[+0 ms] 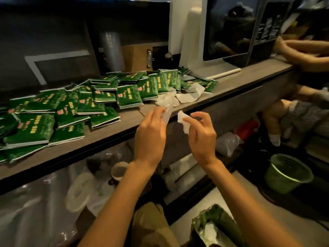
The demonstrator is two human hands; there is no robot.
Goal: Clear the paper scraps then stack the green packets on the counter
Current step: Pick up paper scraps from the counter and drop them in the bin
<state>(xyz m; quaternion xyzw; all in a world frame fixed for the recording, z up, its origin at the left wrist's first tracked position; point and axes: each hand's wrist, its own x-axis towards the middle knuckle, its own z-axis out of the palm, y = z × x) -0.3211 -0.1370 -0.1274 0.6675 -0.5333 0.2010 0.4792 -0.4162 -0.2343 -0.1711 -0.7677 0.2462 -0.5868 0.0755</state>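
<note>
Green foil packets (71, 107) with red and gold print and silvery edges are seen spread in a loose, overlapping heap along the grey wood-grain counter (240, 77). No neat stack is formed; packets lie flat and tilted at mixed angles, the heap running from the far left edge to just beside the white monitor stand (185, 41).

Crumpled white paper scraps (188, 94) are seen on the counter at the right end of the heap, touching the nearest packets. They look thin, semi-translucent and creased.

The left hand (151, 134) is held just in front of the counter edge, fingers pinched closed on a strip of the thin white paper (168, 114) that hangs from the pile above. The right hand (201, 134) is held beside it, thumb and forefinger closed on a small crumpled white scrap (183, 122), the other fingers loosely curled. The two hands are near each other but apart.

A green ribbed plastic bin (288, 172) is seen low at the right. An open green foil bag (217, 227) with white paper inside is seen at the bottom edge. Another person's hand (299, 50) rests on the counter at the far right.
</note>
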